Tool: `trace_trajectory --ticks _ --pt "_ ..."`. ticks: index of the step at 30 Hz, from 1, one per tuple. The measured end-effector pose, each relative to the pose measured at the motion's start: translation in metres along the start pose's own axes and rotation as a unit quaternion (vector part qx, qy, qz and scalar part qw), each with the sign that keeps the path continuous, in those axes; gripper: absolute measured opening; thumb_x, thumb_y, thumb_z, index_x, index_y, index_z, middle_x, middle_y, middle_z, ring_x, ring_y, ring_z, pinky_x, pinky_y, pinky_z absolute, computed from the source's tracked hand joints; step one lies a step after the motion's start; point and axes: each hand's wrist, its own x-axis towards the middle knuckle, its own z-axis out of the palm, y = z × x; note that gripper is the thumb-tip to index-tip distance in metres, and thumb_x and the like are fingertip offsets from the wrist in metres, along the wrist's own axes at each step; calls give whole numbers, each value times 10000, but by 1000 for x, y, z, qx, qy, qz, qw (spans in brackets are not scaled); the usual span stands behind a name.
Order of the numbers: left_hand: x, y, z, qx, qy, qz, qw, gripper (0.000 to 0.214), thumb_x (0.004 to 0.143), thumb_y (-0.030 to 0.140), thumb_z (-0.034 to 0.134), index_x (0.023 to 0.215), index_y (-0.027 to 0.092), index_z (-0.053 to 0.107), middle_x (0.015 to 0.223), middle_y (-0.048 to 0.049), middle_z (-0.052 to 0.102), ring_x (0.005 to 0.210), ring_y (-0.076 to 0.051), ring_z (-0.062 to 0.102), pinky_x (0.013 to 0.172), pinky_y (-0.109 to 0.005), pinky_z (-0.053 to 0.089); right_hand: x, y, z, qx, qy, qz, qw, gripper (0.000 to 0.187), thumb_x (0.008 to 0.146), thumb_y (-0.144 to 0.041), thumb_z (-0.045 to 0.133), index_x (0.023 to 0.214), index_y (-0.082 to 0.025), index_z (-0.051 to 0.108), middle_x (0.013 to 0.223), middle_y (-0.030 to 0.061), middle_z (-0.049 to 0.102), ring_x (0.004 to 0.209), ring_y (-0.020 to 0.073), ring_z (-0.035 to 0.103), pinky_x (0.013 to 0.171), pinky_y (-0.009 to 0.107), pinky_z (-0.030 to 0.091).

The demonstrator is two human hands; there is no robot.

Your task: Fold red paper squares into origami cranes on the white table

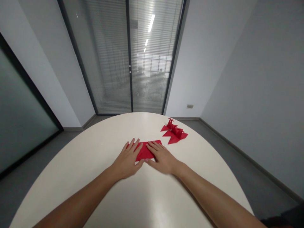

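Observation:
A folded sheet of red paper lies flat on the white table, its long side running left to right. Over its left part rests my left hand, palm down with the fingers spread. My right hand is laid flat on the right part, fingers stretched out and pointing up and left. Both thumbs reach the paper's near edge and almost meet there. The hands hide both ends of the sheet. Neither hand grips anything.
Several red origami cranes stand bunched together beyond my right hand. The round white table curves away on both sides. Behind it are a glass partition with blinds and a wall socket.

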Motion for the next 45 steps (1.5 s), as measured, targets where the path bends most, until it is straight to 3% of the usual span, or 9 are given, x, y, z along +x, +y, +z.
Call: trace_trajectory --ticks 4,12,17,22,27,33,38,45 --pt "1 0 -6 -31 13 65 997 517 941 365 514 1423 179 498 1474 -113 527 1369 -277 471 1156 -462 362 1 3 1 -3 19 -14 1000 711 923 -550 546 1486 -131 437 1525 177 428 1434 361 363 1166 566 307" --pt "3 0 -10 -40 26 48 998 328 989 333 444 1243 214 614 1261 -77 688 1127 -240 653 963 -400 530 3 10 3 -5 58 -37 998 554 912 -394 592 1413 -164 536 1430 150 556 1367 336 463 1128 552 366" --pt "3 0 -10 -37 26 52 998 377 972 364 486 1299 205 584 1309 -91 661 1157 -255 639 980 -416 523 6 15 8 -17 85 -63 994 470 908 -191 529 1374 -180 582 1398 120 592 1335 296 502 1135 529 365" --pt "3 -3 -2 -29 36 40 998 419 946 269 488 1352 207 572 1381 -87 617 1232 -250 598 1048 -419 489 7 15 9 -18 100 -70 992 461 886 -167 531 1339 -158 614 1365 126 619 1315 287 523 1136 511 368" --pt "4 -6 0 -12 51 32 998 387 951 211 446 1285 225 642 1353 -67 642 1200 -243 627 1037 -423 504 8 15 8 -17 119 -63 991 443 881 -144 519 1308 -171 635 1340 112 639 1281 273 551 1132 504 364" --pt "3 -11 -2 -17 102 23 994 365 959 197 452 1262 183 655 1281 -81 687 1140 -255 657 1024 -448 508 8 12 4 12 166 2 986 416 838 -116 545 1229 -193 665 1196 76 712 1101 243 641 1034 415 457" --pt "2 -15 -2 -85 166 -32 982 362 991 239 417 1278 209 635 1282 -52 686 1166 -221 638 1053 -431 491 8 12 3 68 206 54 975 299 841 -168 592 1114 -230 696 1087 41 742 997 240 681 911 374 528" --pt "5 -9 -5 -206 183 -83 958 400 1016 322 378 1334 209 594 1337 -40 655 1219 -201 620 1091 -404 469 7 2 0 96 227 -30 969 362 942 -192 501 1284 -255 603 1244 49 683 1120 210 645 980 369 517"
